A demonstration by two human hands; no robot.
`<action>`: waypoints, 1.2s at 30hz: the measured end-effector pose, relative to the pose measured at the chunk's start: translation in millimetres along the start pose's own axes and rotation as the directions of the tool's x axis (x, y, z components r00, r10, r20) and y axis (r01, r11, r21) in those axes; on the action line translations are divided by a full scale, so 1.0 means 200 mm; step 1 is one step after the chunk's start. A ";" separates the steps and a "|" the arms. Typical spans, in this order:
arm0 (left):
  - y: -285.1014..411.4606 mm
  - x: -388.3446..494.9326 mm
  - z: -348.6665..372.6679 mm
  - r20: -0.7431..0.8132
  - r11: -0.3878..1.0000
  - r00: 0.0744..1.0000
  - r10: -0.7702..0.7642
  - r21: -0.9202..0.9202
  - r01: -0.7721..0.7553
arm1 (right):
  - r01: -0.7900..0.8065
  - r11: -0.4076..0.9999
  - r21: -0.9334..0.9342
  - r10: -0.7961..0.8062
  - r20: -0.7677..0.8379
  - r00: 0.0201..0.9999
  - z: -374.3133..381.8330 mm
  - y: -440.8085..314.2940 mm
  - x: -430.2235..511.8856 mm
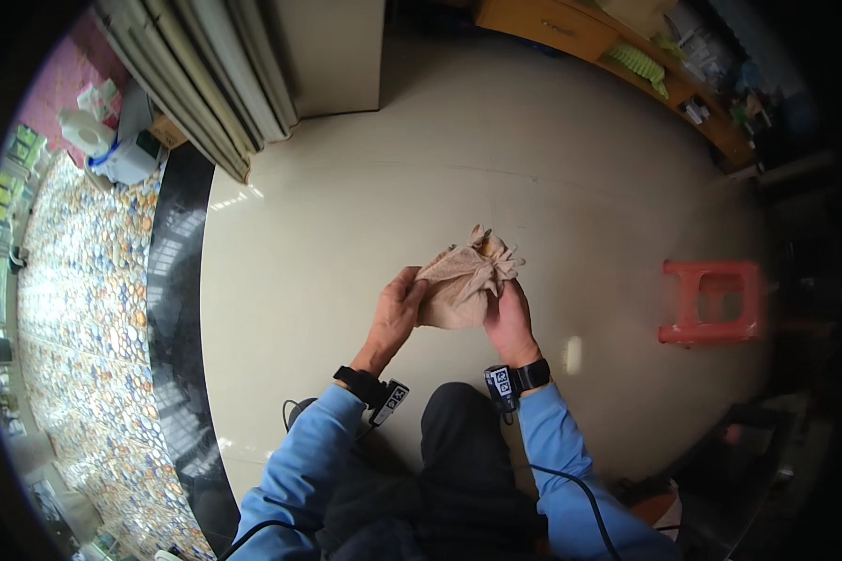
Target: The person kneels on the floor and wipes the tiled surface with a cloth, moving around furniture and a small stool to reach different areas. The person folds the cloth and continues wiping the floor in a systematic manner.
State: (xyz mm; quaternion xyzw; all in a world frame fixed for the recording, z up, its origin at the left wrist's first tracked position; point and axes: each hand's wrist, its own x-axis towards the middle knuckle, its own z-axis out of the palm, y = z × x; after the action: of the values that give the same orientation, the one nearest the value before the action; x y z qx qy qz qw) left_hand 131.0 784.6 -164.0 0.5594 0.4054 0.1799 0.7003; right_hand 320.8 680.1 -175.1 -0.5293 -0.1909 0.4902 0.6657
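Observation:
A bunched beige cloth (457, 284), wrinkled and with thin frayed-looking strips at its upper right, is held up before me over the tiled floor. My left hand (395, 303) pinches the cloth's left edge between thumb and fingers. At the lower right side, my right hand (511, 319) supports it from below, its fingers partly hidden behind the fabric. Each wrist wears a black strap with a small device; these are the left device (390, 402) and the right device (502, 388).
A red plastic stool (684, 303) stands to the right. Upper right is a wooden cabinet (551, 26) with drawers. Curtains (196, 77) hang upper left, near a white jug (84, 133) and bucket (135, 161). A black stone strip (175, 308) borders pebble-patterned flooring (88, 287).

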 end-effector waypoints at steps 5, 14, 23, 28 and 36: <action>0.20 0.19 0.25 0.015 0.971 0.988 0.153 -0.186 -0.148 | -0.049 0.854 0.518 0.050 0.012 0.999 -0.30 -0.21 0.07; 0.17 0.58 0.40 0.095 0.655 0.993 0.068 -0.756 0.028 | -0.042 0.747 0.664 0.052 0.005 0.999 -0.63 -0.33 0.06; -0.13 0.46 0.26 0.013 0.596 0.997 -0.072 -0.801 0.054 | -0.288 0.722 0.630 0.373 -0.003 0.928 -0.62 -0.24 -0.05; -0.24 0.36 0.06 0.003 0.617 0.993 -0.119 -0.783 0.076 | -0.529 0.728 0.436 0.548 0.094 0.831 -0.52 -0.14 -0.08; -0.44 0.08 -0.14 0.043 0.741 0.966 -0.256 -0.632 0.225 | -0.346 0.929 0.132 0.330 0.129 0.935 -0.25 -0.10 -0.23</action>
State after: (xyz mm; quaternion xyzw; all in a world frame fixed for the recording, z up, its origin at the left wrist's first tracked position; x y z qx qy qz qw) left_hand 101.3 785.6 -253.1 0.2303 0.4061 0.2267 0.8548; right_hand 348.9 616.3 -163.1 -0.4754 -0.0930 0.6378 0.5987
